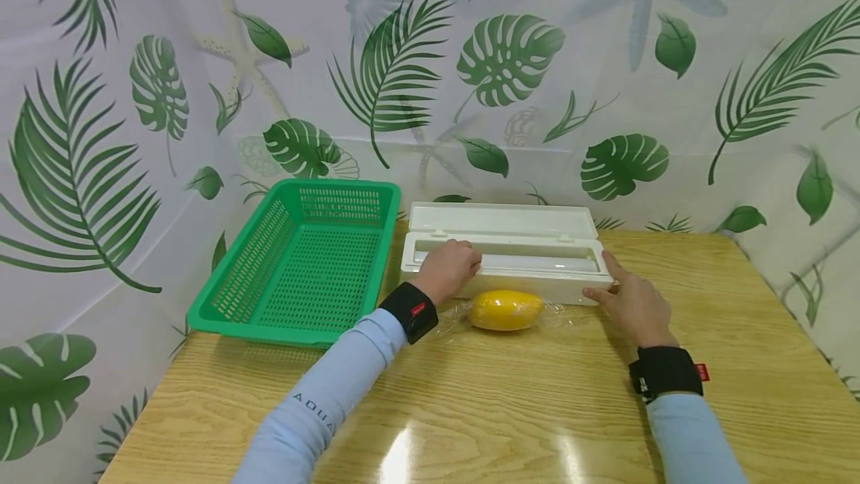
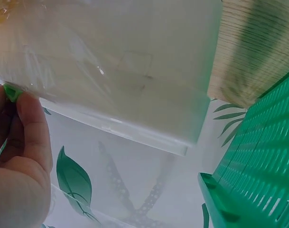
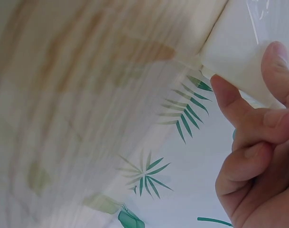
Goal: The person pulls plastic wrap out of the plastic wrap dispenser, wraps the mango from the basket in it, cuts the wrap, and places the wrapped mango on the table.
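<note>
The right hand (image 3: 260, 152) grips the end of a white box (image 3: 234, 52) just above it, thumb against one face and index fingertip at the edge, the other fingers curled below. Clear film (image 3: 265, 16) shines on the box above the thumb. Left of the hand stretches a blurred wooden surface (image 3: 87, 47); behind the fingers hangs a pale sheet (image 3: 194, 166) printed with green leaves.

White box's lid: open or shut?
Open. In the head view, the lid sits back behind the white box, exposing the white roll inside.
</note>
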Action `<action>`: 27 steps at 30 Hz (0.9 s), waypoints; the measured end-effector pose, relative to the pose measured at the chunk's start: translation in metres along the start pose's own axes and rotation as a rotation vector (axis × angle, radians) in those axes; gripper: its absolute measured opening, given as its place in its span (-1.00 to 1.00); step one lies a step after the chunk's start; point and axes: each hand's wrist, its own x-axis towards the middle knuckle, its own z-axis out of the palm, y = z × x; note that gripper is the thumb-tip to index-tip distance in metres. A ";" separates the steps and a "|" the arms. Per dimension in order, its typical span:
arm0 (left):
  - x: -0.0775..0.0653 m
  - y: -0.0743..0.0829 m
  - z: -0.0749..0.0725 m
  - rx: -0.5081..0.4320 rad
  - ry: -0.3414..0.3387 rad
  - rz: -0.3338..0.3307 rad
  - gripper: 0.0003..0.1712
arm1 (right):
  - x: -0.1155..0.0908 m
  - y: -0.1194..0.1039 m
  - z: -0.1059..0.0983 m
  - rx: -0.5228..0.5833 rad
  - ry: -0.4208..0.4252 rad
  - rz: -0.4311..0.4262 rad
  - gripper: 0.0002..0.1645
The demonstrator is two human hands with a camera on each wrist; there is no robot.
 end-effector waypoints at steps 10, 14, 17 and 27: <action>-0.001 -0.001 0.000 0.020 -0.010 0.003 -0.80 | 0.000 0.000 0.001 -0.005 0.002 -0.003 -0.01; -0.001 -0.002 0.000 0.020 -0.005 0.003 -0.80 | 0.000 0.001 0.002 -0.007 0.004 -0.004 -0.01; -0.002 -0.003 -0.001 0.019 -0.005 0.003 -0.80 | 0.001 0.001 0.002 -0.007 0.011 -0.008 -0.01; -0.004 -0.004 -0.003 0.008 -0.011 -0.005 -0.80 | 0.001 0.001 0.001 0.000 0.012 -0.010 -0.01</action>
